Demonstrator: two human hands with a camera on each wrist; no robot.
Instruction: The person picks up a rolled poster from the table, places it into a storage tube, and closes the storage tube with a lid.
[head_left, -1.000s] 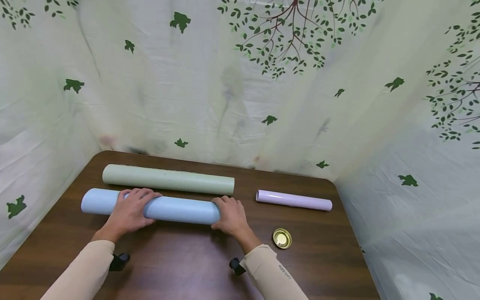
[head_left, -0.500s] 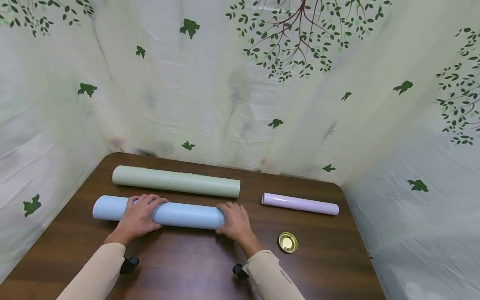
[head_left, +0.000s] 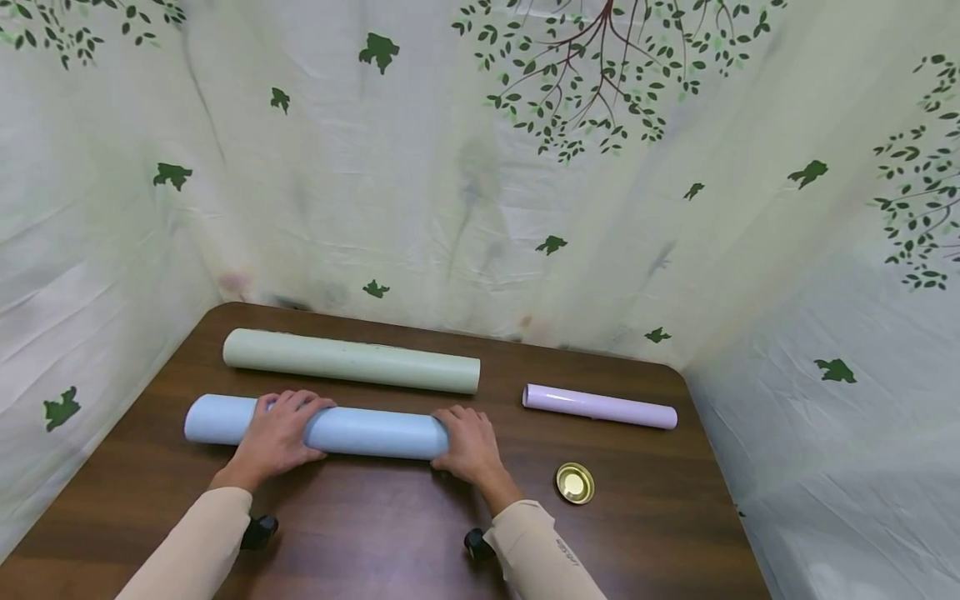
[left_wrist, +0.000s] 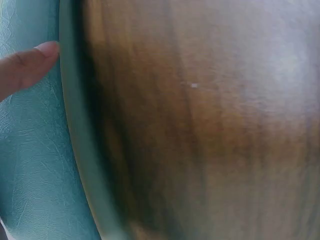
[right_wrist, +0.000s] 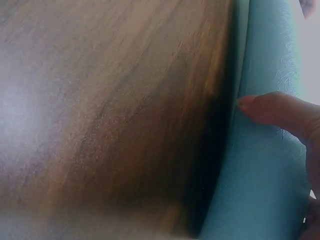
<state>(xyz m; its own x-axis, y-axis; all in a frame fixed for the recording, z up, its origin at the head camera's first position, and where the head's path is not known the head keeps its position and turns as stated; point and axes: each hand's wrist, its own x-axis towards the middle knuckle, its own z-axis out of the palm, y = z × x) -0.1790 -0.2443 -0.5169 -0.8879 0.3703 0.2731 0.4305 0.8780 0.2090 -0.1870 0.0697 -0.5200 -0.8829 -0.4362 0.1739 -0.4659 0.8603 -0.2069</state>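
Note:
A light blue rolled-up sheet (head_left: 375, 432) lies lengthwise across the table in the head view. My left hand (head_left: 279, 433) grips it left of its middle, fingers over the top and thumb on the near side. At its right end, my right hand (head_left: 468, 443) holds it in the same way. In the left wrist view the thumb (left_wrist: 35, 62) presses the creased, leather-like surface beside the sheet's loose edge (left_wrist: 75, 110). The right thumb (right_wrist: 270, 109) touches the roll near that same edge in the right wrist view. The far-side fingertips are hidden.
Behind the blue roll lies a longer pale green roll (head_left: 352, 361). A thin lilac roll (head_left: 600, 407) is at the back right, with a small gold dish (head_left: 574, 483) nearer me. The brown table (head_left: 375, 533) stands against leaf-patterned sheeting (head_left: 450, 208).
Both hands have brought the blue roll a little toward me, widening the gap to the green roll. The head view has shifted slightly. Over the last half second almost nothing moves.

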